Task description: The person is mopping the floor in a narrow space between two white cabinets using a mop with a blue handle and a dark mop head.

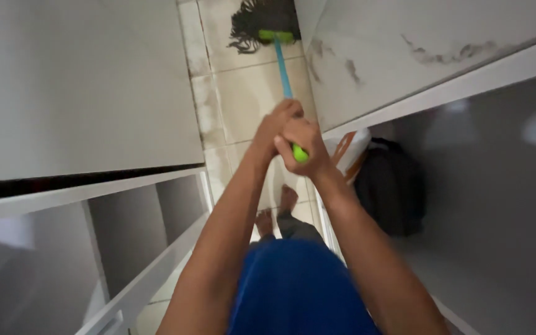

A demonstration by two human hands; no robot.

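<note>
Both hands, left hand [278, 121] and right hand [301, 144], closed in a grip around the mop handle [283, 73]; dark mop head [257, 22] on the tiled floor [249, 93], far end of the narrow aisle; white cabinets [82, 87] crowding either side; black bag [389, 186] on the right-hand shelf [497, 273].
</note>
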